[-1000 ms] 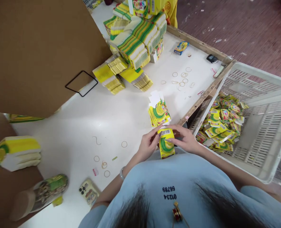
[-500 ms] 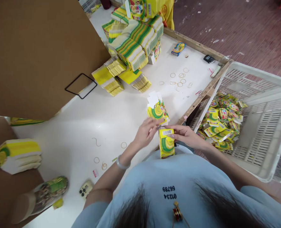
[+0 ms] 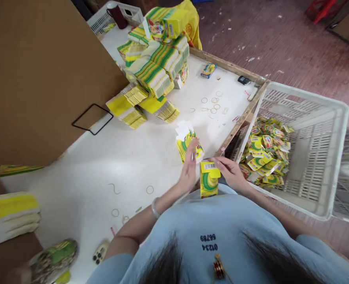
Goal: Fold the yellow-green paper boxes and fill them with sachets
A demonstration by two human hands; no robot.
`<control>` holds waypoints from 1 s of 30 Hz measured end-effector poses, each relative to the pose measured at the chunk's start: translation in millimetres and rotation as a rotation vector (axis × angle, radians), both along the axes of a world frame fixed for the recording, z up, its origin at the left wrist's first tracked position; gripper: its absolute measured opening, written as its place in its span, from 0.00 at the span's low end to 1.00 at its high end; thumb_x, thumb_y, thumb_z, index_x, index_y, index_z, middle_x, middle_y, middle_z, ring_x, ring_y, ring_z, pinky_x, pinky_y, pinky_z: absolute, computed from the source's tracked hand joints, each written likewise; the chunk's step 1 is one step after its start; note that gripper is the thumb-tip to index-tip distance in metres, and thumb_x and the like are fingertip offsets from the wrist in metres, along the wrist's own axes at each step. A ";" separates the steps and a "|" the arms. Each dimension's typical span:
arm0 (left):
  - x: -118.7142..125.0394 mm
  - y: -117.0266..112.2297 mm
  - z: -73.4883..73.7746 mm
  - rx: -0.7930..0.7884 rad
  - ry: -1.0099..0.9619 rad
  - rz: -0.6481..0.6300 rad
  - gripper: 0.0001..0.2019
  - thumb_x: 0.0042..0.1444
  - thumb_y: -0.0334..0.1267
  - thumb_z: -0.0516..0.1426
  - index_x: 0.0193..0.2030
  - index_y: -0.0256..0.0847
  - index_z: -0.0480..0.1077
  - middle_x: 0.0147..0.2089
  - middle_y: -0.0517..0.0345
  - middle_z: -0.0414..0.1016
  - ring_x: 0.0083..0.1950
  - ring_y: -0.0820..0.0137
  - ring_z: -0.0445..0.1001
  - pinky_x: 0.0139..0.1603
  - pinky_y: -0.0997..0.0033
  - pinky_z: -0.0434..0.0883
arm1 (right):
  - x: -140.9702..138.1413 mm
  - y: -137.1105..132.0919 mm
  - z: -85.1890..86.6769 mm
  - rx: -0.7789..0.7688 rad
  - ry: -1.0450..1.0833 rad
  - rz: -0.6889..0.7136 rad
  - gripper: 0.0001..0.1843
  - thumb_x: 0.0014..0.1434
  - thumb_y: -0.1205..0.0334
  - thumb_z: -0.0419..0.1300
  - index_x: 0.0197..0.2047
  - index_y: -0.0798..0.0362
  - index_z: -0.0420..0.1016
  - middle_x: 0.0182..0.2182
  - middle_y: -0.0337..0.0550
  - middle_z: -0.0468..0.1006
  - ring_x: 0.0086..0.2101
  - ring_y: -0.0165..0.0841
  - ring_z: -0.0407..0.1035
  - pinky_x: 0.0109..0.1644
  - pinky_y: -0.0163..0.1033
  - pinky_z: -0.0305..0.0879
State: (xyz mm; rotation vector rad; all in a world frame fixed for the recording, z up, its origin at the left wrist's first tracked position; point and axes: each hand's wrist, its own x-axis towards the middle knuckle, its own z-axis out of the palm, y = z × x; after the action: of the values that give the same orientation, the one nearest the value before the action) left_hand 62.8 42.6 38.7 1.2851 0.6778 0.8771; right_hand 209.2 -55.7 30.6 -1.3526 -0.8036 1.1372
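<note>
A small yellow-and-green carton stands upright against the front of my shirt, its barcode flap folded over at the top. My right hand grips its upper right corner with bent fingers. On the left side of the carton, my left hand is turned edge-on, fingers stretched out and nothing held in them. Its fingertips overlap a flattened carton lying on the table with white flaps spread. Whether they touch it I cannot tell.
Stacked bundles of flat cartons rise at the back of the white table. A white plastic crate with filled cartons stands at the right. Rubber bands, a blue box and a phone lie around. Cardboard blocks the left.
My left hand has lifted off the carton's top, its fingers straightening upward. My right hand has shifted toward the carton's upper right corner. The camera view has turned slightly.
</note>
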 end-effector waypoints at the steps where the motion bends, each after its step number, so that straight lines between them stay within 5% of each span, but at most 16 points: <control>1: 0.1 -18.8 -0.9 -0.134 -0.014 -0.015 0.30 0.67 0.64 0.51 0.69 0.52 0.65 0.76 0.50 0.61 0.78 0.56 0.57 0.77 0.48 0.57 | -5.2 0.8 -2.6 0.050 -0.065 -0.051 0.21 0.64 0.41 0.63 0.41 0.50 0.85 0.36 0.44 0.86 0.32 0.33 0.77 0.37 0.37 0.76; 3: 2.6 -40.2 -1.8 -0.304 -0.031 -0.033 0.32 0.66 0.65 0.51 0.69 0.49 0.66 0.71 0.47 0.69 0.73 0.55 0.67 0.74 0.49 0.62 | -14.8 3.2 -7.0 0.138 -0.166 -0.115 0.19 0.66 0.43 0.62 0.39 0.49 0.85 0.35 0.44 0.85 0.31 0.33 0.76 0.37 0.37 0.75; 6: 6.8 -43.1 0.6 -0.391 -0.048 -0.020 0.32 0.64 0.67 0.53 0.61 0.43 0.73 0.59 0.45 0.81 0.63 0.55 0.77 0.69 0.51 0.69 | -25.7 6.1 -10.5 0.238 -0.267 -0.132 0.15 0.67 0.48 0.60 0.40 0.49 0.84 0.36 0.44 0.86 0.35 0.34 0.78 0.41 0.39 0.75; 12: 7.2 -40.5 5.2 -0.429 -0.056 0.032 0.26 0.63 0.63 0.56 0.51 0.43 0.77 0.53 0.49 0.84 0.61 0.55 0.79 0.69 0.51 0.70 | -30.5 0.2 -14.4 0.236 -0.338 -0.143 0.14 0.69 0.52 0.59 0.43 0.49 0.83 0.37 0.45 0.86 0.37 0.35 0.79 0.45 0.41 0.76; 20: 3.4 -46.8 5.0 -0.530 -0.028 0.000 0.25 0.61 0.60 0.60 0.51 0.39 0.77 0.58 0.45 0.82 0.63 0.53 0.78 0.68 0.50 0.72 | 1.8 -10.1 -8.9 0.092 0.038 0.285 0.21 0.65 0.45 0.64 0.55 0.48 0.80 0.48 0.47 0.85 0.44 0.36 0.82 0.49 0.42 0.80; 27: 17.5 -45.4 0.6 -0.491 -0.052 0.084 0.24 0.60 0.61 0.60 0.48 0.40 0.77 0.49 0.49 0.84 0.59 0.55 0.80 0.65 0.53 0.74 | -8.1 -12.0 -12.9 0.049 0.108 0.072 0.24 0.58 0.45 0.71 0.54 0.46 0.83 0.53 0.46 0.84 0.47 0.39 0.81 0.51 0.44 0.81; 30: 21.2 -40.3 -0.8 -0.476 -0.029 0.092 0.25 0.60 0.61 0.60 0.51 0.41 0.77 0.49 0.50 0.84 0.55 0.57 0.82 0.61 0.55 0.76 | 2.7 -12.6 -13.8 0.004 0.247 0.146 0.26 0.60 0.41 0.67 0.57 0.45 0.82 0.53 0.45 0.84 0.47 0.39 0.81 0.50 0.45 0.82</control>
State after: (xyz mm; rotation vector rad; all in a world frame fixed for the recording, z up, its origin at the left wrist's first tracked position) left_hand 84.0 2.3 37.9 0.8185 0.8677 0.7485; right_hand 211.9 -68.4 16.9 -1.1370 -0.7318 1.3857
